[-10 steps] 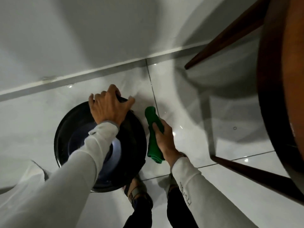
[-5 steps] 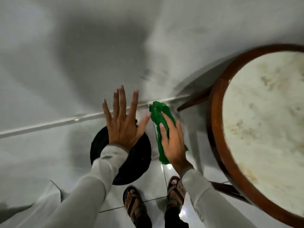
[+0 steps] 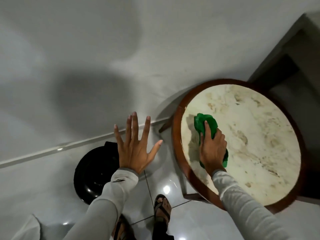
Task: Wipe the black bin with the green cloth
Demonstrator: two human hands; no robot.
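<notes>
The black bin stands on the white floor tiles, low and left of centre, close to the wall. My left hand hovers above its right rim with fingers spread wide, holding nothing. The green cloth lies bunched on the left part of the round table top. My right hand presses down on the cloth, fingers wrapped over it.
A round marble-topped table with a dark wooden rim fills the right side; its legs reach the floor near the bin. My sandalled feet stand below. The white wall rises behind. A dark doorway or furniture edge shows at the far right.
My left hand let go of the bin rim and rose, fingers spread. My right hand carried the green cloth from beside the bin up onto the table top. The view rose.
</notes>
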